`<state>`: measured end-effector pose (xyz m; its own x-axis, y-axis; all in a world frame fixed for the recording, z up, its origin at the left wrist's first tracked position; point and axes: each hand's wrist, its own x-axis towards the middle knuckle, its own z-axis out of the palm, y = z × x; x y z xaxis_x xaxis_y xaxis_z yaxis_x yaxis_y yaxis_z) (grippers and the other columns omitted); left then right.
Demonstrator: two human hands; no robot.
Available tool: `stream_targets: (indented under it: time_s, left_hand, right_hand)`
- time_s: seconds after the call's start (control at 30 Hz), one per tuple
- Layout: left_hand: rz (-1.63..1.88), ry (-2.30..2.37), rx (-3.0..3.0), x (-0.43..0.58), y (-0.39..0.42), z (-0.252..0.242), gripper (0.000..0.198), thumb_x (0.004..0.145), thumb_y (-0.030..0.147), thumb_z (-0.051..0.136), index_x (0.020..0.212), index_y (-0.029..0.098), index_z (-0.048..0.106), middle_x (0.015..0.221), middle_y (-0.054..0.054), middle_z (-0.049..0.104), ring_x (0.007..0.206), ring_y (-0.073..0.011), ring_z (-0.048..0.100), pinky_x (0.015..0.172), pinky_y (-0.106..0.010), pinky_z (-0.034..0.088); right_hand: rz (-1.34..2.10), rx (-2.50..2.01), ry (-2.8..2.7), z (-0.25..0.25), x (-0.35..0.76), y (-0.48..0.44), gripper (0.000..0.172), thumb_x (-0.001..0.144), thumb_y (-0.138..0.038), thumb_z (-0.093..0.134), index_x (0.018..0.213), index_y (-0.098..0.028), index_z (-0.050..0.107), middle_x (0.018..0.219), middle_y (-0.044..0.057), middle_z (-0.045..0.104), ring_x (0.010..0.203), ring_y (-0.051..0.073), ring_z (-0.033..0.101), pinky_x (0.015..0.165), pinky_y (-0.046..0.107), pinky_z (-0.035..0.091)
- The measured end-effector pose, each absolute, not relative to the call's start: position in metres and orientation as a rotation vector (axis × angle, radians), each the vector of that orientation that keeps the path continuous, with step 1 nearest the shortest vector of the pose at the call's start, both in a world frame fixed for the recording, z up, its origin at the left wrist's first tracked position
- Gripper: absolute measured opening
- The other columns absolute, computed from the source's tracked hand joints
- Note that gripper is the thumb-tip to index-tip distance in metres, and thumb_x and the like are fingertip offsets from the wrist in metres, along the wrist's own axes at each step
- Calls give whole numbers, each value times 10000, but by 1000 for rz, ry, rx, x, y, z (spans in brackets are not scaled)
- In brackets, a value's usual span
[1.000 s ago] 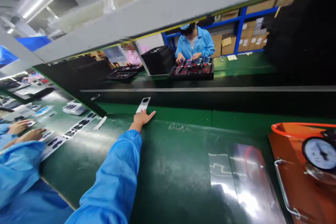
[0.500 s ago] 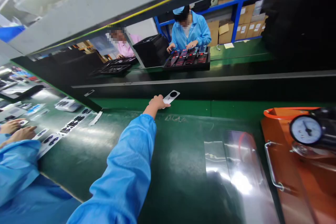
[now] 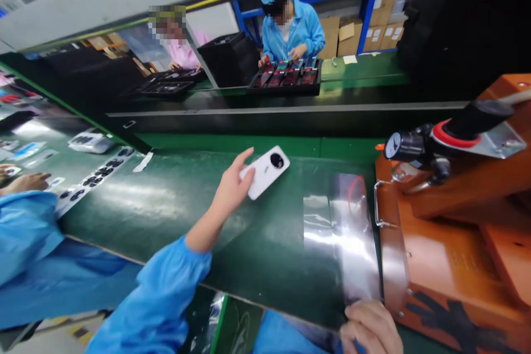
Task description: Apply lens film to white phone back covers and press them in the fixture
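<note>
A white phone-like panel [image 3: 265,176] with a round black camera ring at its upper right is held by its lower left end in my left hand [image 3: 235,183], over the green work surface. The thumb lies on its face and a finger points up behind it. My right hand [image 3: 370,327] is at the bottom edge of the view, fingers curled, beside the lower end of a clear plastic sheet [image 3: 357,243]. Whatever the right hand may hold is hidden.
An orange machine [image 3: 452,254] with a gauge and a metal handle stands at the right. At the left, a co-worker's hands [image 3: 29,182] are near a strip of black rings [image 3: 103,172]. Behind the dark ledge, two people work over black trays [image 3: 286,77].
My left hand has drawn back from the rear edge toward me with the white panel. My right hand has come into view at the bottom. The view has shifted, showing more of the orange machine.
</note>
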<state>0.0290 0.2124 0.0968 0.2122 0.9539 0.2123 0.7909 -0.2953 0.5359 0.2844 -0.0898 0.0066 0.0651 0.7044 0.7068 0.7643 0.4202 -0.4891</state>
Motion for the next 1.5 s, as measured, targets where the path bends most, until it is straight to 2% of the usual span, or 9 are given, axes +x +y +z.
stream_targets:
  time_s: [0.1,0.17,0.27,0.37,0.47,0.57,0.77,1.17,1.5]
  left_hand:
    - [969,1527,1930,13,97,69,352,1001,429,476,1175,265,734,1145,-31,768,914,-220,719,773,-334,596]
    - [977,1574,1775,13,30,47,351,1020,421,464,1169,274,745,1149,-36,776,955,-239,736,775,-356,615]
    - [920,1509,1742,25,-40,25,433,1023,388,485,1431,285,589,1351,-76,697,1150,-260,704,891,-389,620]
    - [731,1339,1860,38,-70,20,706,986,383,571,1623,291,280,1318,-109,688,914,-215,736,736,-329,623]
    - [620,1324,2023,35,-71,20,807,976,431,587,1646,278,165,1075,-55,711,702,-178,659,622,-310,568]
    - [769,1423,2275,20,-61,10,727,963,503,592,1587,229,339,968,-68,687,834,-237,660,756,-375,548]
    - [939,1261,2644,12,-45,-37,685,958,686,469,1503,274,513,1444,-109,630,1401,-339,505,1160,-487,305]
    - [1515,1317,2692,29,-32,-70,637,1018,676,319,1337,260,680,1167,-30,788,1163,-208,652,1049,-377,344]
    - [1487,1347,2624,31,-37,-72,639,1017,668,314,1359,260,666,1163,-34,788,1159,-217,644,1052,-407,343]
  right_hand:
    - [59,-1205,-1691,11,283,-95,160,836,-101,610,885,-242,668,872,41,672,777,212,674,679,367,586]
    - [207,-1206,-1612,21,278,-93,128,854,-104,611,899,-218,647,908,61,648,811,215,649,705,366,551]
    - [515,-1284,-1423,40,264,-82,77,932,-165,607,881,-221,618,933,62,621,858,218,615,715,342,502]
    - [795,-1330,-1291,49,252,-58,151,980,-250,596,832,-218,597,882,34,591,830,196,569,707,314,456]
    - [889,-1367,-1205,46,250,-31,144,966,-303,616,854,-212,624,845,8,581,756,168,514,681,299,412]
    - [908,-1419,-1184,41,255,-10,135,934,-333,651,888,-206,660,848,4,614,743,164,524,680,302,400]
    - [698,-1531,-1381,49,253,8,168,877,-343,679,783,-205,699,1014,55,668,948,226,602,751,343,419]
    - [684,-1554,-1452,43,240,27,127,884,-320,677,817,-222,722,1019,35,674,983,232,616,931,403,451]
    - [651,-1547,-1420,41,245,31,122,894,-314,675,825,-218,705,1038,41,663,1018,239,614,931,393,445]
